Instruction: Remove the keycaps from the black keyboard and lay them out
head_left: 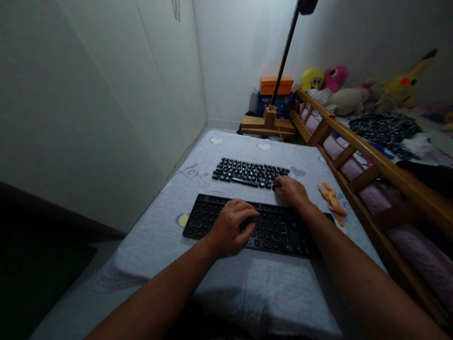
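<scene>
A black keyboard base (271,226), its key posts bare, lies across the bed sheet in front of me. Behind it, loose black keycaps (244,171) are laid out in rows on the cloth. My left hand (235,224) rests over the middle of the base with curled fingers; something dark shows between thumb and forefinger, but I cannot make it out. Reaching across the base's right part, my right hand (288,188) has its fingertips pinched at a keycap (275,187) on the near right end of the rows. My right forearm hides part of the base.
To the right, an orange-handled brush (339,218) lies with an orange cloth (334,198) near a wooden bed rail (368,165). Soft toys (348,99) are beyond it. A wooden stand (269,123) and an orange box (276,86) stand behind. White cabinet doors (116,104) run along the left.
</scene>
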Available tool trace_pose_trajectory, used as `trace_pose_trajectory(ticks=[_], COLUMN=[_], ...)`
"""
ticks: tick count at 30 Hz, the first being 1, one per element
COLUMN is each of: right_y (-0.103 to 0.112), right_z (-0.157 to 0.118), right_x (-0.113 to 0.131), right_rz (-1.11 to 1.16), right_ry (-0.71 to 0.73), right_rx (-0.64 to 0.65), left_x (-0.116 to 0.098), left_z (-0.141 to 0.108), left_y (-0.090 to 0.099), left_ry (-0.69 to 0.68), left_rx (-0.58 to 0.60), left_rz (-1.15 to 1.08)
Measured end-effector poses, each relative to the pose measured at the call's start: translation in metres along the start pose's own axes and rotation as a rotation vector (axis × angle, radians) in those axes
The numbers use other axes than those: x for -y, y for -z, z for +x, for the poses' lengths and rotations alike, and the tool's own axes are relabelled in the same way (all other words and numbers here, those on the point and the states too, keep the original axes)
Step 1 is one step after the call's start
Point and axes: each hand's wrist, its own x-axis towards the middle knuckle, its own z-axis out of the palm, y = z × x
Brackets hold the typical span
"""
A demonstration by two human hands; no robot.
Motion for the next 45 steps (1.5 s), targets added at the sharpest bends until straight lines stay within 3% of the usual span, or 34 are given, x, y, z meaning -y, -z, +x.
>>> trace_pose_trajectory(ticks=[25, 45], right_y=[-0.0014, -0.0010], right_z=[-0.0021, 0.0024], right_x=[0.0029, 0.0009], right_rz=[-0.010, -0.039], right_ry=[0.024, 0.041], right_rx=[-0.022, 0.032], left_x=[0.0012, -0.0001], left_z=[-0.0006, -0.0004], left_y=[-0.0006, 0.0001], left_ry=[0.004, 0.014], left_rx=[0.021, 0.028], left_rz=[0.012, 0.004])
